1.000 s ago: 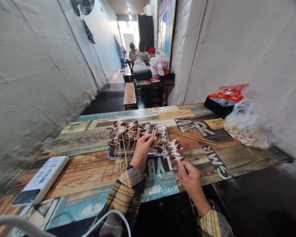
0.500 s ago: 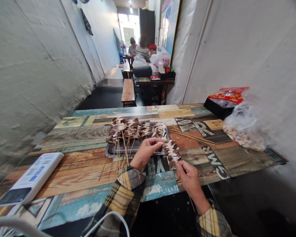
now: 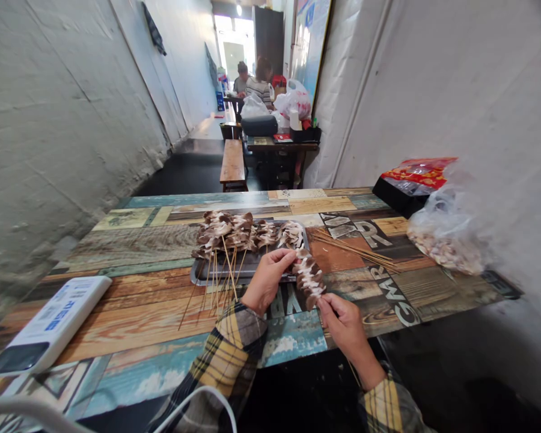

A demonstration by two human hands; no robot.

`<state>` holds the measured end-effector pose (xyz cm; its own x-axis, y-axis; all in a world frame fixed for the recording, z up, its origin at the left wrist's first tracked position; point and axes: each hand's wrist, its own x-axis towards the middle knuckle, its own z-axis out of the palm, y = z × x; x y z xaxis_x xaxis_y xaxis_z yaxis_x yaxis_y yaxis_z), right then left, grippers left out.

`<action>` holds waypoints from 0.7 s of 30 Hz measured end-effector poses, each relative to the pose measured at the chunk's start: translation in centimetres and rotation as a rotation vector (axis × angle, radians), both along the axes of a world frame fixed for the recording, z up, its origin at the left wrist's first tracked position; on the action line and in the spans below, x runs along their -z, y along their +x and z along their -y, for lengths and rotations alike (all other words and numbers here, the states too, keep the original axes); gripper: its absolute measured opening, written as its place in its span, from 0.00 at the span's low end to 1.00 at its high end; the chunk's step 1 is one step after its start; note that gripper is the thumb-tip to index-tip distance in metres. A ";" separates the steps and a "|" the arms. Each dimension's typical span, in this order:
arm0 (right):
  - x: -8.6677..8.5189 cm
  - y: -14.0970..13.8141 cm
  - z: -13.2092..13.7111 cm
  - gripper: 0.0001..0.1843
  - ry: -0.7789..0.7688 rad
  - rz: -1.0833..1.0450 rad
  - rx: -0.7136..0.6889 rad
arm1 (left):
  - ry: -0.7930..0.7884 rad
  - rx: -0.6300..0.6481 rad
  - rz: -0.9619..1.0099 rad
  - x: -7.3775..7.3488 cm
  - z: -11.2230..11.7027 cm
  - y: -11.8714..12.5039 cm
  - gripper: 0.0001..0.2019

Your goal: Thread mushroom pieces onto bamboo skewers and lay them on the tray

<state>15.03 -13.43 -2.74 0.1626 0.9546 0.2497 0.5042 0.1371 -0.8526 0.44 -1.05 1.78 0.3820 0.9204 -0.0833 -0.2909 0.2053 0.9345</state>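
Observation:
Between my two hands is a mushroom skewer, brown caps and pale stems packed along a thin bamboo stick. My left hand pinches its upper end with thumb and forefinger. Below the mushrooms, my right hand is closed round the lower end, and the bare stick runs out beneath that palm. Just beyond my left hand lies a metal tray. Several finished-looking mushroom skewers are heaped on it, their sticks pointing toward me over the near rim.
Loose bamboo sticks lie right of the tray. A clear plastic bag of mushroom pieces sits at the right, beside a black box. A white power bank-like device is at left, a white cable in front. Two people sit far back.
The mushroom skewer has turned slightly and shifted a little left in my hands, its upper end higher. Both hands keep their hold. The camera view has moved slightly.

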 end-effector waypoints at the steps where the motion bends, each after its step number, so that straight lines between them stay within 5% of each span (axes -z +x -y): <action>1: 0.0 0.0 0.0 0.17 0.002 0.003 0.007 | 0.002 0.005 0.004 0.0 0.1 0.0 0.13; 21: -0.1 -0.3 0.0 0.17 -0.002 0.005 0.032 | 0.023 -0.039 0.010 0.0 0.2 0.1 0.11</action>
<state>14.77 -13.39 -2.65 0.1918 0.9494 0.2485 0.5128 0.1189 -0.8502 0.57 -1.24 1.82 0.3461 0.9364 -0.0579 -0.3080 0.1717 0.9358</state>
